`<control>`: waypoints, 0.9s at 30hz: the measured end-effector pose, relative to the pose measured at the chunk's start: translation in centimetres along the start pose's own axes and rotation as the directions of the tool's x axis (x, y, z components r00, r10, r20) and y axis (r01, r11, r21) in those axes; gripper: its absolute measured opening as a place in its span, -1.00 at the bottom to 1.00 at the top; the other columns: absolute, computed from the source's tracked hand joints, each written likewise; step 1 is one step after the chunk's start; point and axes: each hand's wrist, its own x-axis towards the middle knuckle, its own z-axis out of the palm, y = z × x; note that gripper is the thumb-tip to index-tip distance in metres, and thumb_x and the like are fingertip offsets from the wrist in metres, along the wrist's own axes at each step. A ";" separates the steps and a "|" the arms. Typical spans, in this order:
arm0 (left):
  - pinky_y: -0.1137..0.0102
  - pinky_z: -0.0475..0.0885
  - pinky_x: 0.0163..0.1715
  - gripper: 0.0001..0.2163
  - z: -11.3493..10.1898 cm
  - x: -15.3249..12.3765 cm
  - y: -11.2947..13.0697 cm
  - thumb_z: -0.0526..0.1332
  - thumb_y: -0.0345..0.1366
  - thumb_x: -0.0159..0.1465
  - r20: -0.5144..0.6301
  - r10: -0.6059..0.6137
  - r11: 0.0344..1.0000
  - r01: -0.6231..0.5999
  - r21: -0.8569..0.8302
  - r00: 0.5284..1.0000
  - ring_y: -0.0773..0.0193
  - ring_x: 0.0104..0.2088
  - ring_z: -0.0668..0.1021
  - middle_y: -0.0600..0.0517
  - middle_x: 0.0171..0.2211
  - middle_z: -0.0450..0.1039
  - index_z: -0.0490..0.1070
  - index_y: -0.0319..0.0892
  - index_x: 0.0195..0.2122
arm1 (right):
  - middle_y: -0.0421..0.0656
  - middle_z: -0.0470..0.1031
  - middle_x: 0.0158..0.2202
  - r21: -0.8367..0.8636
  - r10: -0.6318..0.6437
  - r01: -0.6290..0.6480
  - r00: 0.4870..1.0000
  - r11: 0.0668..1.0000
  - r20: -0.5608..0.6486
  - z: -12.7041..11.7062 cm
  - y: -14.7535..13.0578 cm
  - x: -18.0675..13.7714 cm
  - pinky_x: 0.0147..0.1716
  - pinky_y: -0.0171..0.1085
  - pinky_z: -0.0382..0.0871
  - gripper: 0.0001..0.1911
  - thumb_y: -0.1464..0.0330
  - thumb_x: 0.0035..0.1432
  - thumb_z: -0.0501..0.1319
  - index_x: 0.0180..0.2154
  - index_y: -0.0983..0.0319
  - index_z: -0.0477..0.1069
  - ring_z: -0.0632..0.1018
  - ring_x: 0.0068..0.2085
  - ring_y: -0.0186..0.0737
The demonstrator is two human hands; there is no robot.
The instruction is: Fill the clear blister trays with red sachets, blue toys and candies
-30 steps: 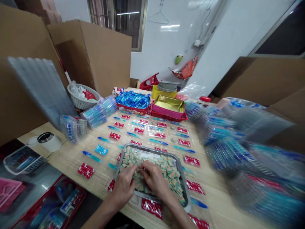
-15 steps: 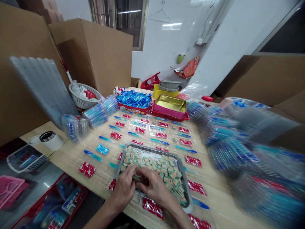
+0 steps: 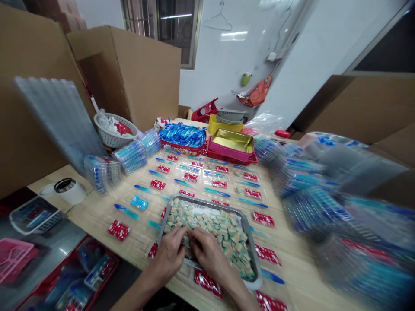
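Tray (image 3: 207, 204), metal, shallow, set on the near middle of the table (image 3: 94, 214) and filled with small wrapped pieces (image 3: 227, 231) in green, orange and white. Left hand (image 3: 168, 255) and right hand (image 3: 209, 255) both lie inside the tray at its near edge, palms down, side by side, fingertips meeting over the pieces. The fingers of each hand are curled close together, but whether either pinches a piece cannot be told. Around the tray, laid out in rows on the table: red packets (image 3: 118, 230) and blue pens (image 3: 126, 211), each apart from the next. Beyond the rows sit a red tray of blue wrapped items (image 3: 183, 134) and, just beside it, a pink tin (image 3: 231, 142) with a gold inside. Far left holds a white basket (image 3: 113, 129), stacks of clear blister packs (image 3: 131, 156) and a tape roll (image 3: 66, 190) at the table's corner. Cardboard boxes (image 3: 129, 73) stand behind. More blister stacks (image 3: 317, 194) lie to the right, blurred.
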 end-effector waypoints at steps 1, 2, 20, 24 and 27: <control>0.19 0.40 0.05 -0.49 0.0 0.1 0.0 0.04 -0.60 0.07 0.002 -0.003 1.000 0.003 -0.001 1.000 0.15 0.02 0.46 -0.12 -0.01 0.41 0.26 -0.21 0.08 | -0.13 0.46 -0.32 0.008 0.003 -0.003 1.000 1.000 -0.010 0.0 0.0 0.0 -0.24 -0.28 0.31 -0.78 0.58 0.09 0.03 -0.33 0.22 0.38 0.46 -0.26 -0.22; 0.19 0.40 0.04 -0.50 0.0 0.1 0.1 0.04 -0.59 0.07 0.004 -0.004 1.000 0.004 -0.002 1.000 0.15 0.01 0.46 -0.12 -0.01 0.42 0.28 -0.21 0.07 | -0.15 0.45 -0.35 0.015 0.005 -0.005 1.000 1.000 -0.020 0.0 0.0 -0.1 -0.27 -0.29 0.30 -0.79 0.58 0.08 0.03 -0.36 0.23 0.37 0.45 -0.29 -0.23; 0.26 0.43 -0.03 -0.55 -0.3 0.3 0.9 0.03 -0.60 0.09 -0.015 -0.012 1.000 0.011 -0.024 1.000 0.18 -0.06 0.50 -0.06 -0.09 0.45 0.32 -0.14 0.00 | -0.19 0.44 -0.45 0.122 0.112 -0.097 0.986 0.988 -0.120 0.7 0.1 -0.2 -0.38 -0.32 0.28 -0.85 0.53 0.06 0.06 -0.41 0.23 0.36 0.45 -0.41 -0.26; 0.21 0.42 -0.01 -0.54 -0.4 0.3 1.0 0.03 -0.59 0.10 -0.006 -0.029 1.000 0.029 -0.009 1.000 0.15 -0.03 0.49 -0.11 -0.04 0.44 0.31 -0.18 0.03 | -0.18 0.48 -0.45 0.071 0.117 -0.109 0.987 0.991 -0.112 0.6 0.2 -0.2 -0.35 -0.31 0.27 -0.82 0.51 0.12 0.04 -0.41 0.22 0.39 0.48 -0.39 -0.24; 0.21 0.42 0.00 -0.53 -0.3 0.3 0.9 0.03 -0.60 0.08 0.001 -0.019 1.000 0.019 -0.005 1.000 0.15 -0.02 0.49 -0.11 -0.04 0.44 0.31 -0.19 0.03 | -0.18 0.48 -0.44 0.012 0.098 -0.097 0.990 0.995 -0.098 0.7 0.2 -0.1 -0.35 -0.31 0.27 -0.81 0.54 0.11 0.04 -0.41 0.23 0.38 0.49 -0.38 -0.23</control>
